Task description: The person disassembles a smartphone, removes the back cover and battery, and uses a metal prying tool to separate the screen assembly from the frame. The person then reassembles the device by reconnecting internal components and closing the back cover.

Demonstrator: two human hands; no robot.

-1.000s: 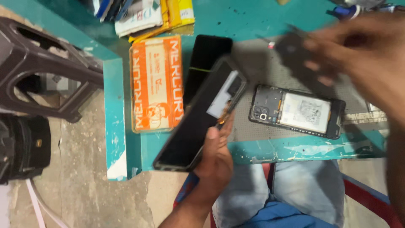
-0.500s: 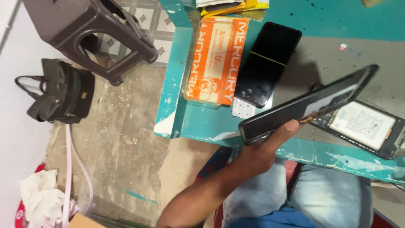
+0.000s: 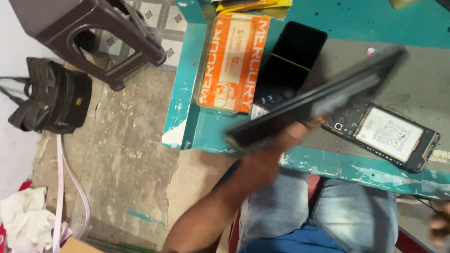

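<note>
Jeans-clad knees (image 3: 328, 211) nearest, tucked under the near edge of the teal painted bench (image 3: 375, 171). Left hand (image 3: 276, 150) up over that near edge, fingers closed around a long black phone frame (image 3: 318, 100), motion-blurred, tilted from low left to high right above the benchtop. Right hand (image 3: 440, 225) barely in frame at the bottom right corner, below the bench edge; can't tell whether it's open or closed, or holding anything.

Opened black phone body with white battery exposed (image 3: 384, 133) lies flat near the near edge, right of the held frame. Grey mat (image 3: 422, 89) under it. Black glossy phone screen panel (image 3: 290, 63) flat further in, next to an orange and white flat packet (image 3: 234, 61) at the bench's left edge.

Floor left of bench: black handbag (image 3: 51, 96), dark brown plastic stool (image 3: 89, 35) beyond it.
</note>
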